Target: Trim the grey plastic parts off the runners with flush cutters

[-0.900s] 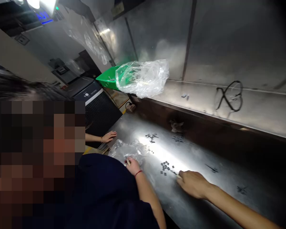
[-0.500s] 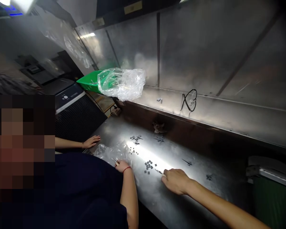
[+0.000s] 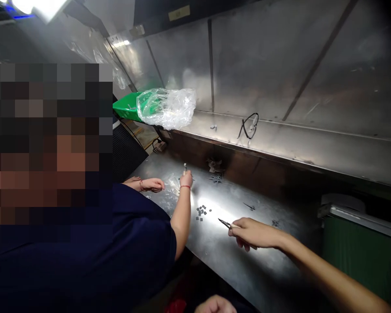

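Note:
My right hand (image 3: 254, 232) grips a pair of tweezers (image 3: 226, 223), their dark tips pointing left, a little apart from a small cluster of dark square chips (image 3: 201, 211) on the steel table (image 3: 247, 271). My left hand (image 3: 215, 305) shows only at the bottom edge, cut off by the frame, and nothing shows in it. Beside me, a co-worker in a dark shirt holds a small pale tool (image 3: 184, 168) upright in a hand with a red string bracelet (image 3: 185, 180). Their other hand (image 3: 153, 184) rests by a clear plastic sheet (image 3: 172, 184).
Small dark metal pieces (image 3: 216, 178) lie near the table's back edge. A steel ledge (image 3: 313, 139) with a black wire loop (image 3: 248, 126) runs behind it. A plastic bag (image 3: 166, 108) sits on a green bin (image 3: 125, 106); another green bin (image 3: 358, 248) stands right.
My right hand has lifted the tweezers away from the chips, toward the right. The co-worker's braceleted hand has risen and moved forward off the plastic. My left hand has come into view at the bottom.

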{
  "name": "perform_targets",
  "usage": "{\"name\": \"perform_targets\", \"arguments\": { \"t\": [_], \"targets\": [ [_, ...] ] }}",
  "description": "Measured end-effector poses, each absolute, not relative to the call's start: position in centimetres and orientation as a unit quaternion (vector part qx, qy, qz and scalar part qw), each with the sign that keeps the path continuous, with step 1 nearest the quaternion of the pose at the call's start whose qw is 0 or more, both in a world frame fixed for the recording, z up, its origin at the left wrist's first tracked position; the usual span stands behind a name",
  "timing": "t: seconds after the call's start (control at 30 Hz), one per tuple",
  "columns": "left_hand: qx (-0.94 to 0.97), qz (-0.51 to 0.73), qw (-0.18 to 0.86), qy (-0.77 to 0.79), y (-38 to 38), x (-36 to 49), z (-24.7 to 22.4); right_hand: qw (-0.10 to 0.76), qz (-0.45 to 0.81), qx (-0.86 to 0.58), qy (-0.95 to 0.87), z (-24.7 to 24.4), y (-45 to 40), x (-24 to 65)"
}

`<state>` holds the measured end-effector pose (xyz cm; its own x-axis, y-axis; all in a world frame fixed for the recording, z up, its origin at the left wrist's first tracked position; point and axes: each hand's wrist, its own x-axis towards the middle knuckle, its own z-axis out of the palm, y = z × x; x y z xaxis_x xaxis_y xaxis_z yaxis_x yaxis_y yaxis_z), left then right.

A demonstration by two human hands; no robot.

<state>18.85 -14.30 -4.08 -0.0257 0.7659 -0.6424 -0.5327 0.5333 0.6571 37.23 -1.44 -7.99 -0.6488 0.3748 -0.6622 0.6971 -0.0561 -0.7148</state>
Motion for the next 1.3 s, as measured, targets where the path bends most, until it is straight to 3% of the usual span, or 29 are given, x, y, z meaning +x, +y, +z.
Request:
{"name": "perform_targets", "arguments": {
  "t": [0.2,0.37,0.63,0.77,1.3],
  "targets": [
    [0.048,0.450,0.738,0.500,-20.6,22.6,-4.0,0.049,-0.636,0.355,0.684,-2.1,-5.7,41.0],
    [0.059,0.477,0.755,0.446,-18.2,23.3,-1.1,-0.021,-0.417,0.400,0.816,0.7,-10.1,43.4],
    [0.112,0.465,0.743,0.469,-18.0,25.7,0.4,-0.098,-0.190,0.487,0.847,0.8,-15.2,46.4],
    [0.100,0.457,0.750,0.468,-18.0,26.8,0.8,-0.108,-0.107,0.519,0.841,1.3,-16.6,46.8],
    [0.103,0.470,0.742,0.467,-18.6,28.4,0.4,-0.089,-0.016,0.571,0.816,2.6,-18.8,47.0]
  ]
}}
